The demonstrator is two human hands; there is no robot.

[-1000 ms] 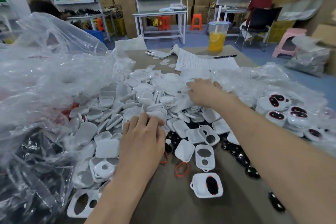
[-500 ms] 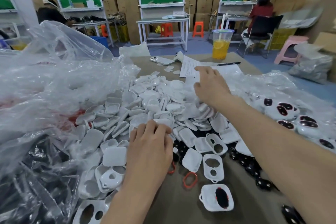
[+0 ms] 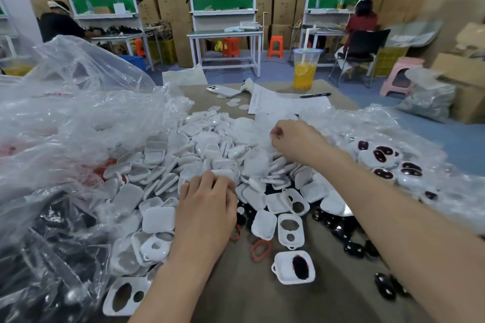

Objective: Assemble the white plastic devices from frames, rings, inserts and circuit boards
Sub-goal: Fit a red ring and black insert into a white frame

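Mostly white, seemingly rounded-square shells (image 3: pixel 199 139)

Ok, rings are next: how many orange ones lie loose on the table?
2. One orange ring lies bare on the table; the other pokes out from under the left hand. More may hide under the pile.

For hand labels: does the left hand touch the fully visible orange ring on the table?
Apart. In the head view, bare table shows between the left hand and the orange ring.
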